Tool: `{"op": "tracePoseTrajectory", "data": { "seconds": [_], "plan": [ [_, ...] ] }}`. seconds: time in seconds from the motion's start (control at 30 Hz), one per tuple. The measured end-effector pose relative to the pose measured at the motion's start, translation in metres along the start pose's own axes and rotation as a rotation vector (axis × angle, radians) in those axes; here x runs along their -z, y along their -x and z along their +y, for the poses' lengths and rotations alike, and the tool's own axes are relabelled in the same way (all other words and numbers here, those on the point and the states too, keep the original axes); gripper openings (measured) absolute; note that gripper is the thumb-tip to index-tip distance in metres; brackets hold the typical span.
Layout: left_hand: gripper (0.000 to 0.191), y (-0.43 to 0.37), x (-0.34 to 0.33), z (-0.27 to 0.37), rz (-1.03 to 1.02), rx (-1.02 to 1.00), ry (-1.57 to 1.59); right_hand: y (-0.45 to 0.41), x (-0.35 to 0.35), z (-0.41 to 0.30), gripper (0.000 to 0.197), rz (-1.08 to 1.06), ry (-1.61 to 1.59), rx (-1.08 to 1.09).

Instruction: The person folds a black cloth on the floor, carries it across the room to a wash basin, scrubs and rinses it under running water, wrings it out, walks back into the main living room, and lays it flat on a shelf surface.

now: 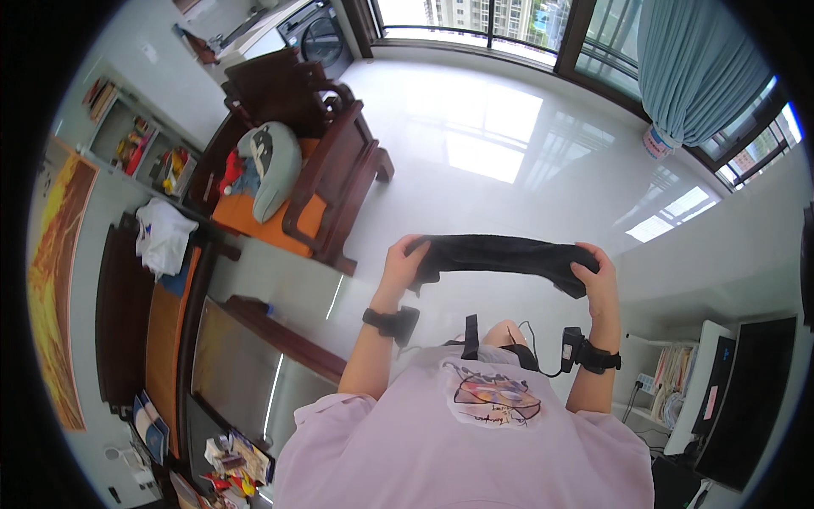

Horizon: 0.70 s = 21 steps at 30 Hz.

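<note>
A folded or gathered black cloth [496, 253] is stretched sideways between my two hands, in front of my body above the glossy floor. My left hand [402, 262] grips its left end, with the thumb on top and a small flap hanging below. On the right end, my right hand [598, 275] is closed with the thumb over the fabric, and that end droops a little. Each wrist wears a black strap with a small device. What kind of garment or cloth it is, I cannot tell.
A dark wooden armchair [331, 184] with an orange seat holds a grey cushion [280, 168]. A glass-topped wooden table [235, 356] stands at the lower left, beside a wooden bench [166, 331]. Shelves and a television [750, 394] are on the right. A blue curtain [699, 70] hangs by the windows.
</note>
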<state>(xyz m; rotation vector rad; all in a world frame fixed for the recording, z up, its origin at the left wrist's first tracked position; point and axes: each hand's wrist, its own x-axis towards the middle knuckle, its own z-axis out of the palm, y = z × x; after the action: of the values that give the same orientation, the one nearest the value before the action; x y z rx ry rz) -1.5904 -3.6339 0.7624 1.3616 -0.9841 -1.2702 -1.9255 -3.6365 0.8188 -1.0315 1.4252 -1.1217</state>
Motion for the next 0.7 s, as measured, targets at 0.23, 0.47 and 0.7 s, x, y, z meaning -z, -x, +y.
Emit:
{"op": "tracePoseTrajectory", "data": {
  "seconds": [0.23,0.47,0.7],
  "plan": [
    [0.022,-0.165,-0.037,0.002,0.037,0.079,0.018,-0.181,0.0,0.001,0.027,-0.01,0.092,-0.049],
    [0.018,-0.307,-0.038,0.018,0.117,-0.026,-0.148,-0.352,-0.034,-0.052,0.022,-0.115,0.19,-0.042],
    [0.018,-0.425,-0.024,0.054,0.258,0.079,-0.012,-0.488,-0.096,-0.092,0.021,-0.248,0.199,-0.017]
  ]
}}
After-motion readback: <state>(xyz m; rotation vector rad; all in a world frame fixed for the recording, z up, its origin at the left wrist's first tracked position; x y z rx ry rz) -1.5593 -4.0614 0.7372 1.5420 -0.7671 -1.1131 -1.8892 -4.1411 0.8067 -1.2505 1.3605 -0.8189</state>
